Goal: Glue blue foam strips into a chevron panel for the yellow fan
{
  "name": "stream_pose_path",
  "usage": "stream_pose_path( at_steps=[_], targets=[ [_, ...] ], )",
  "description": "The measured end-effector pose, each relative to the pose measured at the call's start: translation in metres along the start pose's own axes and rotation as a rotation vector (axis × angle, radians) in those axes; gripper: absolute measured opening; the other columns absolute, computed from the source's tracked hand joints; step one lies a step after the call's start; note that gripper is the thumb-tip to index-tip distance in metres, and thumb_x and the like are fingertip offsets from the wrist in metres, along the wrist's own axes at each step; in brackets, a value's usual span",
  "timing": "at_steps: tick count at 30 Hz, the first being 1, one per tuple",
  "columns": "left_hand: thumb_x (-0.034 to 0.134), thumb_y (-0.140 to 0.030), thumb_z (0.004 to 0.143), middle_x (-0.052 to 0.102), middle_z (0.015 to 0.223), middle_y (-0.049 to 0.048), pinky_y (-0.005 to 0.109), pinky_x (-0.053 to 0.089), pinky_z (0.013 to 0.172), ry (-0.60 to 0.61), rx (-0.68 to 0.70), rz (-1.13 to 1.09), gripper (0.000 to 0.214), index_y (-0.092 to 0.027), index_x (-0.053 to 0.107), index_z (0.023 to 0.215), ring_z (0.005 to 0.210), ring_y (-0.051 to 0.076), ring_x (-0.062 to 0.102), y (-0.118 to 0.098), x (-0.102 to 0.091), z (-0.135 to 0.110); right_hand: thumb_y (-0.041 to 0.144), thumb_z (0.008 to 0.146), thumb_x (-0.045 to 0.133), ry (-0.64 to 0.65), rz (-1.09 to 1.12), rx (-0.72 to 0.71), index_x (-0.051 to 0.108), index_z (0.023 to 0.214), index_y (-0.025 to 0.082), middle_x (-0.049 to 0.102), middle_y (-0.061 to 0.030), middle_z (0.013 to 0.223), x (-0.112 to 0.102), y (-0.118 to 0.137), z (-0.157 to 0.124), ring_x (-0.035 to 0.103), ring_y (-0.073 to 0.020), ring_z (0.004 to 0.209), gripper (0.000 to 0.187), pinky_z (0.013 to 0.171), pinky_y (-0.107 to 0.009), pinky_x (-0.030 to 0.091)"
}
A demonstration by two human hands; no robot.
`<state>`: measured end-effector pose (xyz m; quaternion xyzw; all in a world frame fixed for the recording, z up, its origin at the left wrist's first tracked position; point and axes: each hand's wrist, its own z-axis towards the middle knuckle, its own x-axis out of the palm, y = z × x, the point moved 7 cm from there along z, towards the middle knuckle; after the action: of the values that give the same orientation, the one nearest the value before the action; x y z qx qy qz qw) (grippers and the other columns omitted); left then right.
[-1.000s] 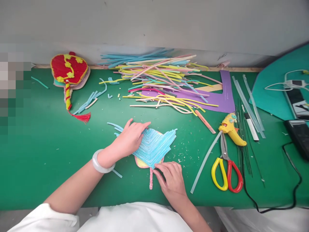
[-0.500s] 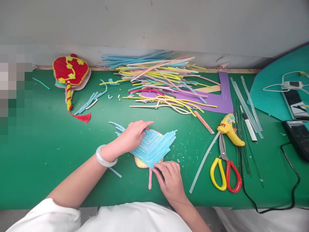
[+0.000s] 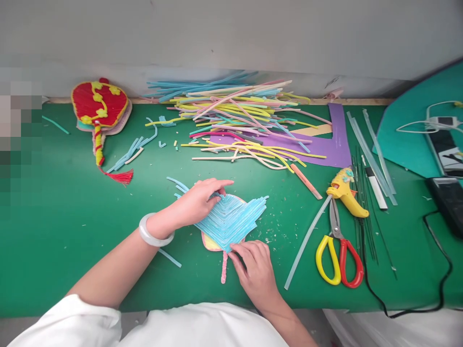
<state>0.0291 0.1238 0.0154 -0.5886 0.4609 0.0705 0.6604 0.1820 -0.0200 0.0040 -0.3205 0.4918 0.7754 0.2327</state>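
Note:
A small craft fan (image 3: 209, 242) lies in front of me, its pink twisted handle (image 3: 224, 271) toward me. Blue pipe cleaners (image 3: 237, 219) cover most of its face in close V-shaped rows, with ends sticking out past both sides. My left hand (image 3: 202, 200) rests across the fan's upper left, index finger stretched out and the other fingers bent down on the blue pipe cleaners; its fingertips are partly hidden. At the bottom point of the V, just above the handle, my right hand (image 3: 256, 265) pinches the blue pipe cleaners between thumb and forefinger.
Loose coloured pipe cleaners (image 3: 231, 108) lie piled at the back, partly over a purple sheet (image 3: 314, 152). A finished red fan (image 3: 104, 103) lies back left. To the right are a yellow glue gun (image 3: 343, 193), scissors (image 3: 335, 226), glue sticks (image 3: 369, 149) and a black cable (image 3: 448, 270).
Both hands keep nearly the same place on the fan. The view has shifted slightly, and the left forearm sits a little lower.

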Motion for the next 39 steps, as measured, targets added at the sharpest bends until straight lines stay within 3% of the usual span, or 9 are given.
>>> stream_pose_path(
  at_steps=[9,33,39],
  targets=[
    [0.044,-0.013,0.092,0.065,0.115,0.0037,0.038,0.045,0.096,0.076,0.006,0.024,0.051,-0.028,0.049,0.140,0.107,0.020,0.058,0.012,0.016,0.012,0.017,0.095,0.059,0.014,-0.029,-0.009,0.064,0.111,0.021,0.066,-0.0037,0.088,0.001,0.000,0.000,0.057,-0.0173,0.083,0.017,0.079,-0.035,0.044],
    [0.046,-0.018,0.093,0.070,0.115,0.0027,0.033,0.049,0.094,0.098,0.039,-0.009,0.045,-0.025,0.055,0.136,0.105,0.019,0.063,0.001,0.012,0.016,0.013,0.094,0.057,0.021,-0.063,-0.019,0.068,0.108,0.023,0.064,-0.0032,0.086,0.003,-0.002,0.000,0.056,-0.0165,0.082,0.021,0.080,-0.034,0.043],
    [0.043,-0.016,0.095,0.067,0.123,0.0027,0.038,0.044,0.099,0.131,0.037,0.047,0.046,-0.027,0.052,0.138,0.113,0.022,0.059,0.001,0.017,0.013,0.013,0.095,0.057,0.016,-0.056,-0.023,0.068,0.107,0.022,0.063,-0.0034,0.085,0.001,0.000,0.002,0.055,-0.0167,0.082,0.019,0.080,-0.034,0.042]
  ],
)
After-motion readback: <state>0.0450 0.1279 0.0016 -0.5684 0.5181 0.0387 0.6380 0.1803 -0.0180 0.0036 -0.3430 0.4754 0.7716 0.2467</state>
